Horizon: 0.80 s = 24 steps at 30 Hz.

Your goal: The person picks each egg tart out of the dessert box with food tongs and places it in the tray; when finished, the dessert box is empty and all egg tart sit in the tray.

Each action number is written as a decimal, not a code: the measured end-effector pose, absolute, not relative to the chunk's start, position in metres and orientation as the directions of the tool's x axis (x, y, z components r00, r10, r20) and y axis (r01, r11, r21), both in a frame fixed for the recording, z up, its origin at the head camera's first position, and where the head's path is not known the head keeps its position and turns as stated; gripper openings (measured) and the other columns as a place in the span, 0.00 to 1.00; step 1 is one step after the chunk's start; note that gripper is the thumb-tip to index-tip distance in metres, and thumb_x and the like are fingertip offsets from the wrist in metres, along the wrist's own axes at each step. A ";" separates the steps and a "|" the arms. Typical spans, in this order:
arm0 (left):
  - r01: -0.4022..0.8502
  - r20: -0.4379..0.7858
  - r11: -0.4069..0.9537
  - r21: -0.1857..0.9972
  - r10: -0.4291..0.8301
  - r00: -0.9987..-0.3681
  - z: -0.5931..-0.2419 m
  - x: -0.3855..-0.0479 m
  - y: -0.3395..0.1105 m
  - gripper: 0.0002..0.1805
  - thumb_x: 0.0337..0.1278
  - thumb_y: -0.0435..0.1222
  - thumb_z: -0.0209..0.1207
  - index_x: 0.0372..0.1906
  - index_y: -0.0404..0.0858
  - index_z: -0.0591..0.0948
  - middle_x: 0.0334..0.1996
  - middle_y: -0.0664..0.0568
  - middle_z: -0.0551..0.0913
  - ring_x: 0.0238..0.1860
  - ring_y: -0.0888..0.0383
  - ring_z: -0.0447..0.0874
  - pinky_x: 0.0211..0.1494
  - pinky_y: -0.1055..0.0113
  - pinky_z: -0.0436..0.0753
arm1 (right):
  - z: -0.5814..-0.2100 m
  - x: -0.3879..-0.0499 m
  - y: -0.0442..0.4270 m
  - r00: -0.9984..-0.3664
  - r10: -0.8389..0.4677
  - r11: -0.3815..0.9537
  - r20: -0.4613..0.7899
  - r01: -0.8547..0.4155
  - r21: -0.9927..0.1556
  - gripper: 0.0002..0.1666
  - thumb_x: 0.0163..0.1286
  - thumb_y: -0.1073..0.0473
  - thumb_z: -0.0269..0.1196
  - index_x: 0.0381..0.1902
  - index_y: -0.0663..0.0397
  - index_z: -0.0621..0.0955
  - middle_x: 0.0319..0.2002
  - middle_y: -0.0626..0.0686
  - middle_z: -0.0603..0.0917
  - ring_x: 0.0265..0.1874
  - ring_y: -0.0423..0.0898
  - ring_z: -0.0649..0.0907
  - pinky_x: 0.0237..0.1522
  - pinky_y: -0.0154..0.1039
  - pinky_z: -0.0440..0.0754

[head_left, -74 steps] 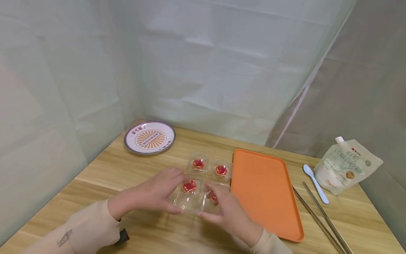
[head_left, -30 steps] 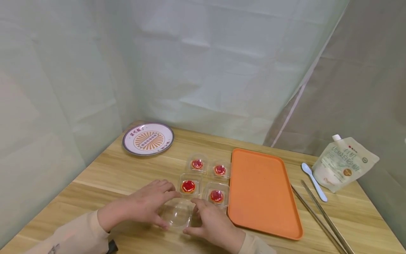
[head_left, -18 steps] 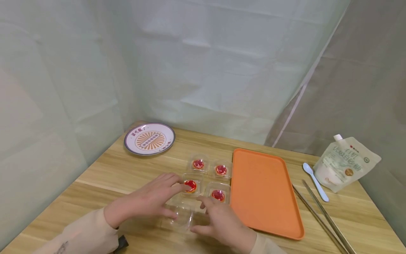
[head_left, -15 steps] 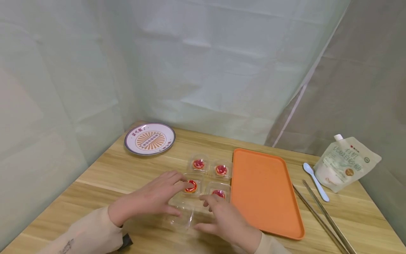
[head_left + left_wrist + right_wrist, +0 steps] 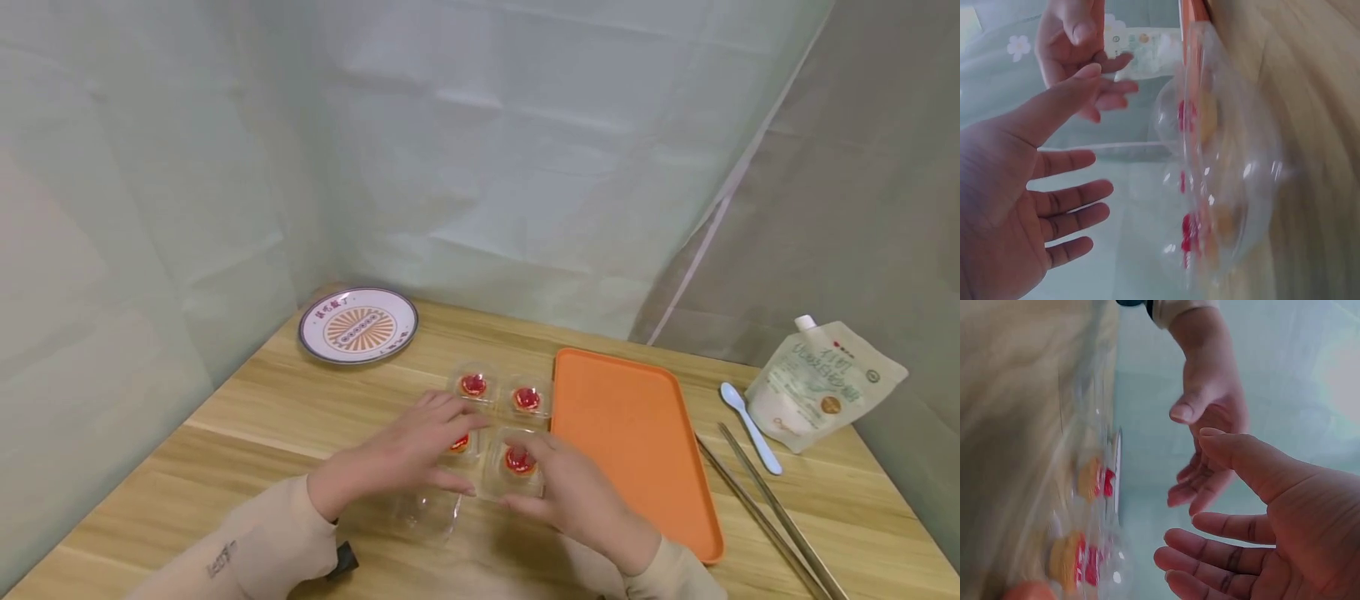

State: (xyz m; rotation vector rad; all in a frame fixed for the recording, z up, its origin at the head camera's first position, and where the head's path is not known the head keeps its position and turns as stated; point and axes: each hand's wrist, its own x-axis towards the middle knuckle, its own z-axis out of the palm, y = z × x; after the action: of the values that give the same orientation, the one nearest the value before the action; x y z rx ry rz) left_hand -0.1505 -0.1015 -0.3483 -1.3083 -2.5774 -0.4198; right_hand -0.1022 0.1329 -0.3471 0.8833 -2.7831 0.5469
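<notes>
Got a left hand [image 5: 408, 446] hovering over the near-left clear box [image 5: 474, 454], with fingers loosely spread and nothing in them. Got a right hand [image 5: 577, 500] facing it over the near-right clear box [image 5: 492, 486], also relaxed and about half open, not gripping anything. Hanging apart from the plastic in both wrist views, palms roughly toward each other. Just behind, a far-left box [image 5: 472, 371] and a far-right box [image 5: 538, 410], making a two-by-two block with a red-topped tart [image 5: 520, 460] in each. Nearer the sleeves, a see-through plastic piece [image 5: 427, 517], too faint to call box or lid. Right next to the block, an orange tray [image 5: 630, 450], then two metal sticks [image 5: 781, 510], a pale blue spoon [image 5: 752, 427] and a stand-up pouch [image 5: 821, 387]. Over at the far-left corner of the wooden table [image 5: 300, 425], a patterned plate [image 5: 358, 325].
</notes>
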 end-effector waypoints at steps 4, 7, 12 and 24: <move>0.771 0.282 0.611 0.179 0.719 -0.635 -0.352 -0.152 -0.088 0.43 0.39 0.59 0.69 0.61 0.41 0.74 0.55 0.50 0.77 0.59 0.51 0.72 0.67 0.53 0.70 | -0.346 -0.109 0.140 -0.823 -0.495 0.781 0.278 -0.562 -0.272 0.34 0.53 0.45 0.72 0.54 0.55 0.78 0.49 0.49 0.82 0.43 0.45 0.82 0.45 0.42 0.83; 0.743 0.262 0.635 0.210 0.696 -0.669 -0.356 -0.153 -0.079 0.44 0.38 0.59 0.69 0.61 0.39 0.74 0.55 0.49 0.78 0.59 0.50 0.72 0.67 0.52 0.70 | -0.348 -0.115 0.143 -0.829 -0.487 0.790 0.277 -0.553 -0.265 0.32 0.54 0.46 0.72 0.54 0.55 0.79 0.51 0.51 0.82 0.49 0.48 0.81 0.49 0.45 0.83; 0.708 0.205 0.653 0.269 0.679 -0.705 -0.363 -0.159 -0.072 0.44 0.40 0.58 0.70 0.62 0.36 0.74 0.58 0.46 0.77 0.62 0.48 0.71 0.68 0.51 0.69 | -0.351 -0.127 0.149 -0.831 -0.494 0.794 0.257 -0.551 -0.257 0.33 0.54 0.46 0.73 0.55 0.56 0.79 0.50 0.54 0.82 0.50 0.50 0.81 0.52 0.48 0.82; 0.689 0.146 0.674 0.267 0.678 -0.720 -0.374 -0.175 -0.070 0.45 0.39 0.58 0.70 0.61 0.37 0.74 0.58 0.46 0.77 0.62 0.48 0.71 0.70 0.53 0.68 | -0.364 -0.146 0.151 -0.828 -0.521 0.795 0.209 -0.559 -0.234 0.40 0.51 0.41 0.73 0.57 0.58 0.78 0.54 0.58 0.81 0.55 0.56 0.79 0.59 0.52 0.77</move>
State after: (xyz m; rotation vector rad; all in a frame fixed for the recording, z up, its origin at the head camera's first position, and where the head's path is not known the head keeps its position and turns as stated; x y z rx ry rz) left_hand -0.1754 -0.0701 -0.3743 -1.1607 -2.8424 -0.4756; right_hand -0.1458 0.1508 -0.3636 0.8610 -2.8491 0.4341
